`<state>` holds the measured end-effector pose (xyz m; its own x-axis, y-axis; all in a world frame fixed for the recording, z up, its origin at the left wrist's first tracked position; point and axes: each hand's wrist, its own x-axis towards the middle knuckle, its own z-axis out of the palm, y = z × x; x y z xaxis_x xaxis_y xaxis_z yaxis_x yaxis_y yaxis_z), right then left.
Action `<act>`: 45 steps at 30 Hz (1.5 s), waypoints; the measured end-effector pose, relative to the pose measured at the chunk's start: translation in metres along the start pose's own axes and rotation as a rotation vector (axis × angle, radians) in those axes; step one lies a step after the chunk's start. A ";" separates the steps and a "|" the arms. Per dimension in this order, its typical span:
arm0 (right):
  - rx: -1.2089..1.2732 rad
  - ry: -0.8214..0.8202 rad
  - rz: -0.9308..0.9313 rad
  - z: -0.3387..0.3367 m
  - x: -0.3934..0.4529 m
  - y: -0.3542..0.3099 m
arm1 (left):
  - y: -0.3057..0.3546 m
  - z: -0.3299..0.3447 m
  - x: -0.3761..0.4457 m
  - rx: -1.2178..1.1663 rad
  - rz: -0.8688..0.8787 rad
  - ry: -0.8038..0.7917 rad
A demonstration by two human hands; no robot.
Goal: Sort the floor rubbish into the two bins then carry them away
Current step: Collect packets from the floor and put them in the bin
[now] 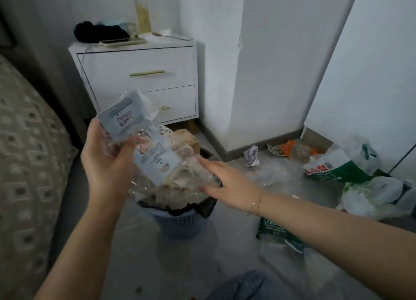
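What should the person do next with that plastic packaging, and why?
Probably press the clear packaging held in the left hand down into the blue bin: the bin already looks heaped, and the open right hand reaches toward the pile.

Left hand (105,162) raised, fingers clenched; right hand (227,184) outstretched, flat.

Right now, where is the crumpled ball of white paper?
In the head view, the crumpled paper ball lies on the floor right of the blue bin, near the wardrobe's skirting, left of the orange wrapper.
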<state>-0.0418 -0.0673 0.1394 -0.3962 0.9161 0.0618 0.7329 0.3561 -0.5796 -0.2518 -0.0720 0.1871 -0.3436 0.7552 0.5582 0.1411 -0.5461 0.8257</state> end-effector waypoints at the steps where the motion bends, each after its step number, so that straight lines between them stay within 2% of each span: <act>1: -0.018 -0.031 0.020 0.009 0.006 -0.002 | -0.003 -0.006 0.003 0.017 0.008 0.019; 6: -0.106 -0.202 0.047 0.038 0.035 -0.008 | -0.020 -0.027 0.011 0.042 -0.006 0.086; 11: -0.457 -0.447 -0.015 0.057 0.070 -0.003 | -0.034 -0.043 0.022 0.037 -0.031 0.148; 17: -0.414 -0.683 0.180 0.058 0.113 0.009 | -0.049 -0.057 0.033 -0.009 -0.050 0.216; 25: -0.425 -0.657 0.228 0.075 0.106 0.022 | -0.050 -0.058 0.033 -0.028 -0.084 0.223; 29: -0.455 -0.718 0.217 0.077 0.102 0.018 | -0.039 -0.052 0.032 -0.062 -0.096 0.242; 31: -0.394 -0.745 0.233 0.072 0.097 0.013 | -0.027 -0.042 0.031 -0.082 -0.085 0.238; 33: -0.286 -0.704 0.220 0.065 0.088 0.009 | -0.016 -0.028 0.031 -0.103 -0.071 0.216; 37: 0.067 -0.509 0.179 0.047 0.057 0.004 | -0.001 0.001 0.032 -0.078 -0.078 0.128; 39: 0.065 -0.435 0.189 0.028 0.045 0.005 | 0.001 0.011 0.030 -0.070 -0.099 0.113; 43: 0.068 -0.047 0.253 -0.005 0.040 0.025 | -0.001 0.016 0.023 -0.042 -0.128 0.132; 45: 0.078 0.047 0.320 -0.007 0.037 0.039 | -0.002 0.019 0.017 -0.026 -0.144 0.139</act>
<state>-0.0241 -0.0179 0.1247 -0.1256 0.9874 -0.0966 0.7708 0.0359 -0.6361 -0.2403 -0.0515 0.1964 -0.4838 0.7699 0.4162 0.0574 -0.4466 0.8929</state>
